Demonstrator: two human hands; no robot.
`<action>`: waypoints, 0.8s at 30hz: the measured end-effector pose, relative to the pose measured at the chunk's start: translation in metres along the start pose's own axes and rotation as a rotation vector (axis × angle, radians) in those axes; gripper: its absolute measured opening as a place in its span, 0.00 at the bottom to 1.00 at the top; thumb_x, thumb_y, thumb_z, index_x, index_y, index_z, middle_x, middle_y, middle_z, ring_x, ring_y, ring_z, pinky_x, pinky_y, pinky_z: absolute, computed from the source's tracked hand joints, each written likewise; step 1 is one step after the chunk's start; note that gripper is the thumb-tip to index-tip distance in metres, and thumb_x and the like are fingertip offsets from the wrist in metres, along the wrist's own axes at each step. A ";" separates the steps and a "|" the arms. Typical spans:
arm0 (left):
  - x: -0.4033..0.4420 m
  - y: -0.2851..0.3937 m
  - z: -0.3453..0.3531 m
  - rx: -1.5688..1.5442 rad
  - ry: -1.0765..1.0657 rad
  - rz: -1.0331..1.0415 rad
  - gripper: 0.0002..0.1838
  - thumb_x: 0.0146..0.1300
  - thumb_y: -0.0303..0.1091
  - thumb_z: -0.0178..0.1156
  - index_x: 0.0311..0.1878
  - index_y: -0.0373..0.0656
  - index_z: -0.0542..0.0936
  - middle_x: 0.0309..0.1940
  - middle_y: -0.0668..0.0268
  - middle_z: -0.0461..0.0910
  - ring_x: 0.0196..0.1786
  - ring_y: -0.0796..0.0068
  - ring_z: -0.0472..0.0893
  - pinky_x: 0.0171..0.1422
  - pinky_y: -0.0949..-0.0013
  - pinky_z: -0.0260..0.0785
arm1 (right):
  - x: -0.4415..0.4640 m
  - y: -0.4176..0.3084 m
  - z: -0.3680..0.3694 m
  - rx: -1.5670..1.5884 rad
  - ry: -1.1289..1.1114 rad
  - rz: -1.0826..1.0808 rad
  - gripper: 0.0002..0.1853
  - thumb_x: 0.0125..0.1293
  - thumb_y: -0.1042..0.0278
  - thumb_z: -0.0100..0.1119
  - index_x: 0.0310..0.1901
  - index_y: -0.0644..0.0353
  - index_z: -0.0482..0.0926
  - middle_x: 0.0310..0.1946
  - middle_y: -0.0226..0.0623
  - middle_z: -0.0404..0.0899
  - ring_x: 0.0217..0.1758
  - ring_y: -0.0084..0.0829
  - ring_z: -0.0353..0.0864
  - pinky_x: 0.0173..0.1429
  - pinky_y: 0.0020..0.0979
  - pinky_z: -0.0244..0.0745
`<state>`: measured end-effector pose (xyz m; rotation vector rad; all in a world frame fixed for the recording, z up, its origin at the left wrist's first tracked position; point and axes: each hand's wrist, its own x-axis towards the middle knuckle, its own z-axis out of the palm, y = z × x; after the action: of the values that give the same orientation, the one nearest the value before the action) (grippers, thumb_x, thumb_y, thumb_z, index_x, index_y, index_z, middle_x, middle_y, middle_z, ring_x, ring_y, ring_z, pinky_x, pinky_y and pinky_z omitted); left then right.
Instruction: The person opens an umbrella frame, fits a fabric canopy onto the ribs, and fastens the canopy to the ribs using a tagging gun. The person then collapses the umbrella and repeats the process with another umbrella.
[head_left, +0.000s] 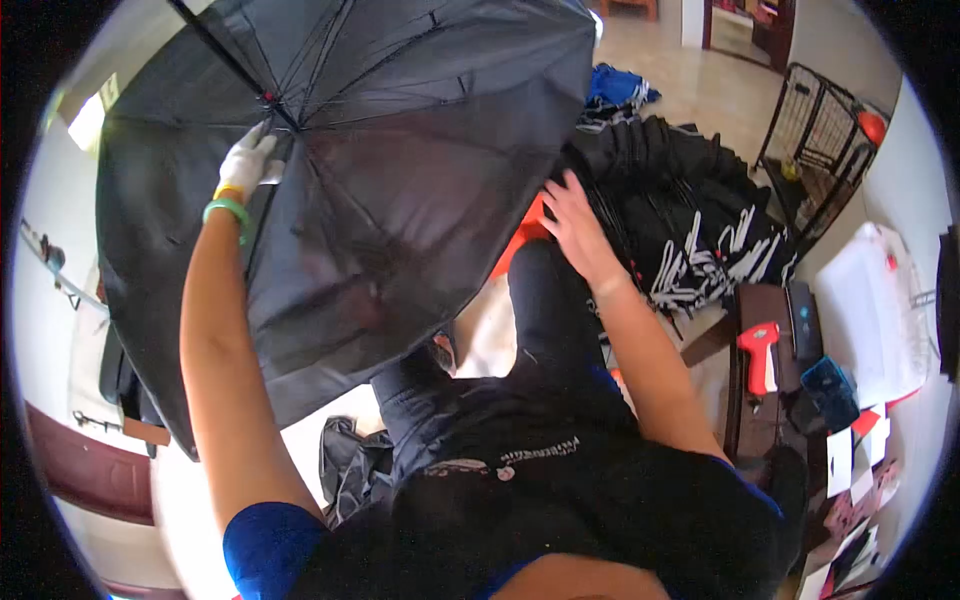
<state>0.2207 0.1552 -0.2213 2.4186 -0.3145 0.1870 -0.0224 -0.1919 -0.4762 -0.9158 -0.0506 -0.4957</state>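
A large open black umbrella [400,230] spreads across the left and middle of the view, its inner side and ribs facing me. Its dark shaft [222,50] runs from the ribs' centre to the upper left. My left hand [248,165], in a white glove with a green bangle at the wrist, lies against the inside near that centre. Its fingers look spread. My right hand [575,215], bare, is at the umbrella's right edge with fingers stretched out; whether it touches the fabric I cannot tell. Something orange-red [520,238] shows behind that edge, mostly hidden.
Several folded black umbrellas [670,200] with white straps are piled to the right. A red tagging gun [761,358] and a phone [829,393] lie on the brown surface at right. Blue cloth [620,86] and a black metal rack [815,140] stand farther back. Black fabric [352,460] lies lower left.
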 end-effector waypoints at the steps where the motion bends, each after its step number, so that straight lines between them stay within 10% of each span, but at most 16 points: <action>1: 0.027 -0.034 -0.008 0.085 -0.033 0.140 0.29 0.63 0.39 0.60 0.67 0.47 0.69 0.40 0.57 0.83 0.43 0.62 0.84 0.50 0.66 0.75 | 0.007 -0.002 0.016 0.123 -0.014 0.020 0.28 0.73 0.59 0.50 0.71 0.56 0.56 0.67 0.38 0.65 0.66 0.35 0.69 0.70 0.43 0.62; 4: 0.047 -0.063 -0.014 0.242 -0.099 0.428 0.28 0.65 0.40 0.59 0.68 0.48 0.68 0.33 0.59 0.83 0.34 0.69 0.84 0.44 0.68 0.75 | 0.007 0.015 0.020 0.388 -0.262 0.052 0.22 0.70 0.67 0.54 0.63 0.57 0.65 0.62 0.37 0.70 0.65 0.35 0.69 0.69 0.42 0.62; 8: -0.008 -0.033 -0.007 0.057 -0.118 0.020 0.28 0.65 0.43 0.59 0.67 0.49 0.69 0.36 0.58 0.82 0.35 0.69 0.84 0.44 0.68 0.75 | -0.026 0.025 0.046 0.357 -0.018 0.108 0.15 0.64 0.74 0.58 0.52 0.62 0.74 0.47 0.38 0.79 0.49 0.33 0.80 0.52 0.34 0.75; 13: -0.020 -0.057 0.006 0.631 -0.114 0.119 0.26 0.66 0.48 0.55 0.66 0.52 0.71 0.55 0.53 0.77 0.52 0.57 0.81 0.54 0.59 0.73 | -0.044 0.089 -0.007 0.976 -0.542 0.478 0.11 0.64 0.77 0.57 0.48 0.60 0.77 0.42 0.35 0.80 0.40 0.27 0.77 0.44 0.31 0.75; 16: -0.020 -0.124 0.025 0.830 -0.064 0.285 0.26 0.66 0.52 0.54 0.65 0.54 0.71 0.61 0.53 0.73 0.58 0.55 0.77 0.59 0.56 0.71 | -0.102 0.074 0.004 0.870 -0.283 0.646 0.07 0.62 0.75 0.60 0.41 0.60 0.80 0.36 0.33 0.80 0.33 0.22 0.74 0.35 0.28 0.70; 24: -0.079 -0.134 0.076 0.750 0.124 0.009 0.27 0.65 0.52 0.56 0.65 0.55 0.70 0.63 0.56 0.72 0.62 0.53 0.73 0.63 0.55 0.66 | -0.189 -0.019 0.022 -0.804 -0.244 0.370 0.17 0.62 0.62 0.65 0.44 0.69 0.79 0.39 0.37 0.81 0.42 0.32 0.79 0.48 0.33 0.74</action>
<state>0.1852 0.2184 -0.3788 3.1215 -0.2209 0.5356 -0.1944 -0.1110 -0.4958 -1.7302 0.1050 -0.0344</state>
